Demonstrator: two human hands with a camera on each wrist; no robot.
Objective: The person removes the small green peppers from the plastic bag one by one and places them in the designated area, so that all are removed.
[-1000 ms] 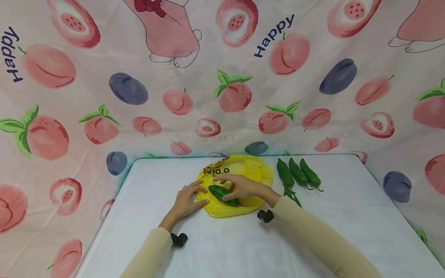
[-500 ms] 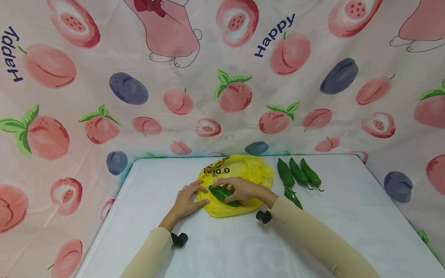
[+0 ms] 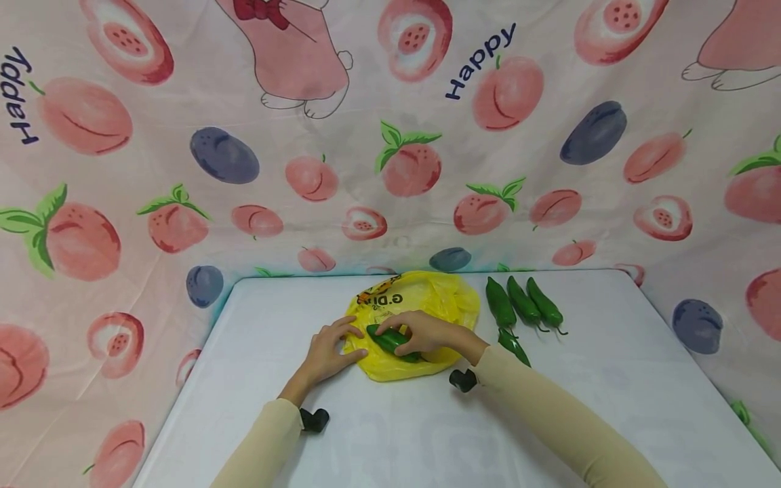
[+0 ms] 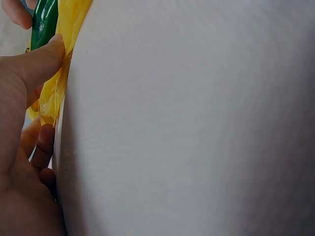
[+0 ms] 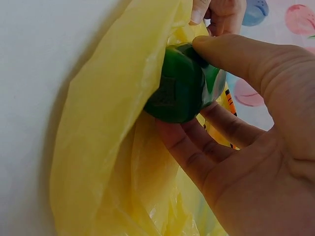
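Observation:
A glossy green chili pepper (image 3: 387,342) lies slanted on a yellow plastic bag (image 3: 390,371) that has dark lettering. My right hand (image 3: 421,333) grips it, thumb on the near side and fingers on the far side. In the right wrist view the pepper (image 5: 179,83) is seen end-on between thumb and fingertips, with loose bag film beside it. My left hand (image 3: 330,349) rests at the bag's left edge, thumb and fingers spread apart. From the left wrist, its thumb (image 4: 49,56) touches the yellow film near the pepper.
Three green peppers (image 3: 525,303) lie side by side at the table's back right. Another pepper (image 3: 514,347) lies nearer, close to my right sleeve. The white table (image 3: 390,434) meets a fruit-printed cloth (image 3: 342,142) at its back and sides.
My right hand's fingers have closed down onto the pepper; a second ago they were spread above it. The left hand and the bag have hardly moved.

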